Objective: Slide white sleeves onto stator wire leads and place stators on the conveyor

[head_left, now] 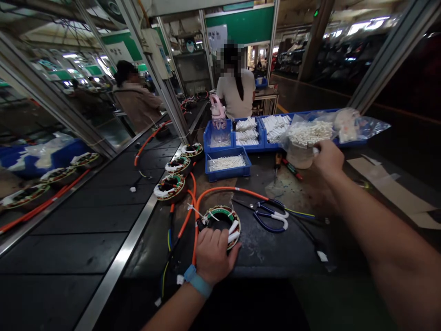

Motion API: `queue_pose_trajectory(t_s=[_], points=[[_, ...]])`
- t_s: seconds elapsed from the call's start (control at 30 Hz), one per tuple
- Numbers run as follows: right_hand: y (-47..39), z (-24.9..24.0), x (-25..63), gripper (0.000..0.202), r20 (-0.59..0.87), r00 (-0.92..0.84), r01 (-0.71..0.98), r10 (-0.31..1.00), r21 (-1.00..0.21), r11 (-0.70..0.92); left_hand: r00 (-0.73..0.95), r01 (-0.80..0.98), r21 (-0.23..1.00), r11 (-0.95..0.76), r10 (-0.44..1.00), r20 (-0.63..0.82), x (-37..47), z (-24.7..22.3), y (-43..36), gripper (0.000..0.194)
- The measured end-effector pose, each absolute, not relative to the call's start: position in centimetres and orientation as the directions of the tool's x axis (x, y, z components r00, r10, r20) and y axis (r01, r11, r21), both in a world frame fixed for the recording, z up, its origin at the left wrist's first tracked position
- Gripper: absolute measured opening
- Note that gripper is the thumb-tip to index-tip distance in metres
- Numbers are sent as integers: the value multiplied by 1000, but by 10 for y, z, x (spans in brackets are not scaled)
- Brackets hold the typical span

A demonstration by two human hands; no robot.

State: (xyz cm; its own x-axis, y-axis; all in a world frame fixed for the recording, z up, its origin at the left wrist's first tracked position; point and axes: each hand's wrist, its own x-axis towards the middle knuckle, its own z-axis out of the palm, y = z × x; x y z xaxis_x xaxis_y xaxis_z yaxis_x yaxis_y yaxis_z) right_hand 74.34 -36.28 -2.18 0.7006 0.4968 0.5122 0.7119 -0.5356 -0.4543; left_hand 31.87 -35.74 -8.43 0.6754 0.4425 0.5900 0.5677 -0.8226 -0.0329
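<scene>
My left hand [215, 257] is wrapped round the near side of a motor stator [237, 221], a ring with a green board, copper-coloured windings and white sleeves. Orange-sheathed cable [220, 189] runs from it over the bench. My right hand [329, 158] is stretched forward, fingers closed at the side of a clear plastic tub [299, 156] heaped with thin white pieces. A small white spot shows at its fingertips; what they hold I cannot make out. Blue-handled scissors [270, 218], with white wrapped on the handles, lie right of the stator.
Blue bins [217, 145] of white sleeves and a small blue tray [227, 174] of white ties stand behind. A screwdriver [277, 161] and a red-and-green marker [292, 170] lie nearby. More stators [169, 187] line the conveyor [82, 248]. Two people [237, 87] [136, 101] sit ahead.
</scene>
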Motion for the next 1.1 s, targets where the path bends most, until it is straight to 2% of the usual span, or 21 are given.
queue_pose_trajectory(t_s=[0.13,0.33,0.43,0.53,0.6,0.67,0.7,0.77,0.83,0.87,0.97,1.1], points=[[-366,-26,753,20,508,674,737,536,-415,-534,672,570,-41,-821,436,598,319,-85,-357,23],[-363,-17,766,12,506,692,722,515,-481,-497,667,570,-56,-820,422,614,319,-85,-357,23],[-363,-10,764,15,520,712,700,472,-573,-426,666,567,-58,-822,416,620,319,-85,-357,23],[-370,-6,744,24,580,678,717,452,-656,-234,673,568,-64,-821,418,611,317,-85,-358,26],[-384,-9,714,26,653,597,765,466,-638,-86,687,566,-62,-822,428,588,316,-85,-359,29],[-405,-16,672,24,684,499,811,532,-585,-9,704,564,-56,-824,445,553,315,-83,-361,32],[-418,-22,648,21,689,393,855,609,-518,34,714,564,-53,-824,454,534,315,-82,-361,34],[-448,-36,598,20,652,201,874,731,-457,167,730,561,-48,-826,467,499,314,-80,-363,37],[-479,-53,552,32,635,-141,794,759,-385,470,747,553,-46,-832,470,470,314,-78,-363,37],[-493,-63,533,35,633,-220,730,742,-398,556,755,547,-45,-836,469,459,313,-77,-363,37],[-526,-89,493,41,617,-219,635,756,-498,590,767,536,-39,-844,467,439,313,-75,-364,35],[-544,-112,477,39,610,-111,641,785,-559,525,763,550,-32,-835,486,426,314,-74,-364,34]])
